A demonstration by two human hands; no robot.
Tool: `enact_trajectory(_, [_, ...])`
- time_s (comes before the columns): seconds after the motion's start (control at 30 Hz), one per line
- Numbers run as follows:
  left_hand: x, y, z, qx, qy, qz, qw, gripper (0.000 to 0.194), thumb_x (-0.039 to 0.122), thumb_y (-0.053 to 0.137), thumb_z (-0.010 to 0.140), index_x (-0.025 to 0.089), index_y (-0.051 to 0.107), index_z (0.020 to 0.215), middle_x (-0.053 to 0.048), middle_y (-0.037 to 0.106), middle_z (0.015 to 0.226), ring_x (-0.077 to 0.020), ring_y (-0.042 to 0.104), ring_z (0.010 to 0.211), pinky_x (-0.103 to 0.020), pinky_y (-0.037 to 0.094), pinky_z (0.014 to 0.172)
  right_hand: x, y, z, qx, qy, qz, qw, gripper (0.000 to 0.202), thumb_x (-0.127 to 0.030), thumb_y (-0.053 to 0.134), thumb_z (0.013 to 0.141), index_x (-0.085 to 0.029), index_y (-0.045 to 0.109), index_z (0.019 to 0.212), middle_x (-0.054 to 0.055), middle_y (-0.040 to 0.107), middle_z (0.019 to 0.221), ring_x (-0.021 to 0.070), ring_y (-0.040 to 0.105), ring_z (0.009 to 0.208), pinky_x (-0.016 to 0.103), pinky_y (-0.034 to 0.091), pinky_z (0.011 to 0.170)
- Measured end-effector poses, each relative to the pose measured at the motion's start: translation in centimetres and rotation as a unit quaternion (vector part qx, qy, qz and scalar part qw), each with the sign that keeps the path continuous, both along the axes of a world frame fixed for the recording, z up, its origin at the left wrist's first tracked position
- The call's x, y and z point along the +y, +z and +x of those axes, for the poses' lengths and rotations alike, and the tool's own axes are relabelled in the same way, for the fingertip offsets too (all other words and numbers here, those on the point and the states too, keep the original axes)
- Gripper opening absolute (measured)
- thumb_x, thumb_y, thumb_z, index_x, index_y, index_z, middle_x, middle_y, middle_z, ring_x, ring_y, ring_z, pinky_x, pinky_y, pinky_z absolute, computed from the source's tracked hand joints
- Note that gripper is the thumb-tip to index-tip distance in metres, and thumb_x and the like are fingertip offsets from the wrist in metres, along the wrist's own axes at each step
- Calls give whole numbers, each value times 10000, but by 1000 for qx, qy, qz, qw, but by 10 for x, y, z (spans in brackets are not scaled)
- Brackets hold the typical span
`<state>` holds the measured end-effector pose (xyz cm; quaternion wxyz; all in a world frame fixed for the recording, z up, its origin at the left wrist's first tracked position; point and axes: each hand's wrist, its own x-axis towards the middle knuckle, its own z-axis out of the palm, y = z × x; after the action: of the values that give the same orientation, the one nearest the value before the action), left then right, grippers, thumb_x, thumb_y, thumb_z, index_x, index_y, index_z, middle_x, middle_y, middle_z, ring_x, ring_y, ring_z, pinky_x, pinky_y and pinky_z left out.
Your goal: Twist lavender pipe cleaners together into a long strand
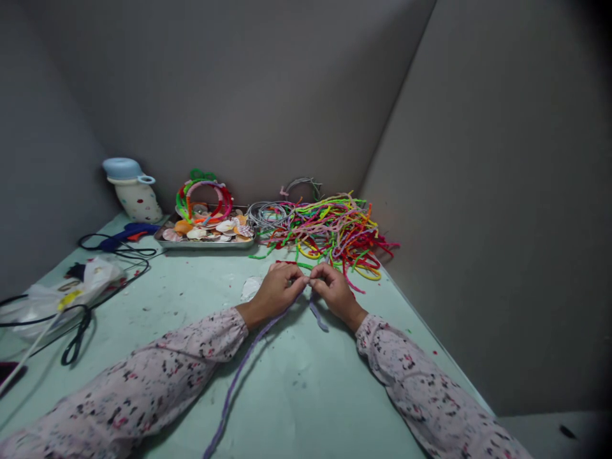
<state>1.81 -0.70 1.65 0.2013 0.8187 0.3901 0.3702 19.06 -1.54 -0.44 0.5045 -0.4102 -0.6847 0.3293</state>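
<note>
Grey walls (248, 95) close in round my pale green desk (287, 401)! Up at its far right corner sprawls a heap of bright fuzzy stems (335, 223); along the far edge, a metal tray (210, 246) of shells; at the far left corner, a bottle (136, 201). Centre stage, my left hand (277, 288) and right hand (337, 294), each pinching thumb to finger, tips almost meeting. And there's the purple stem (243, 370), trailing from my left grip toward the near edge! One short end (317, 315) dangles below my right; same stem? Can't tell. Looks like fine twisting or joining; next calls for a steady left pinch and a small right-hand turn.
</note>
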Motion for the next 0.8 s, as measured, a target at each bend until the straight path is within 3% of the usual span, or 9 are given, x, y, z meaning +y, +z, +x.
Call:
enact_trajectory(0.4, [0, 2, 2, 21, 5, 24, 999, 184, 281, 513, 845, 187, 546, 691, -6, 575, 686, -170, 518, 749, -333, 369, 788, 0, 0, 1, 8, 5, -9, 1000, 23, -190, 546, 758, -190, 536, 778, -19, 515, 723, 131, 485, 656, 250, 400, 608])
enact_trajectory(0.8, [-1, 1, -1, -4, -14, 11, 1000, 175, 282, 497, 857, 180, 584, 744, -3, 611, 732, -161, 530, 767, -326, 365, 803, 2, -1, 2, 16, 4, -8, 1000, 33, -180, 550, 757, -190, 547, 789, -20, 523, 734, 134, 492, 669, 256, 403, 633])
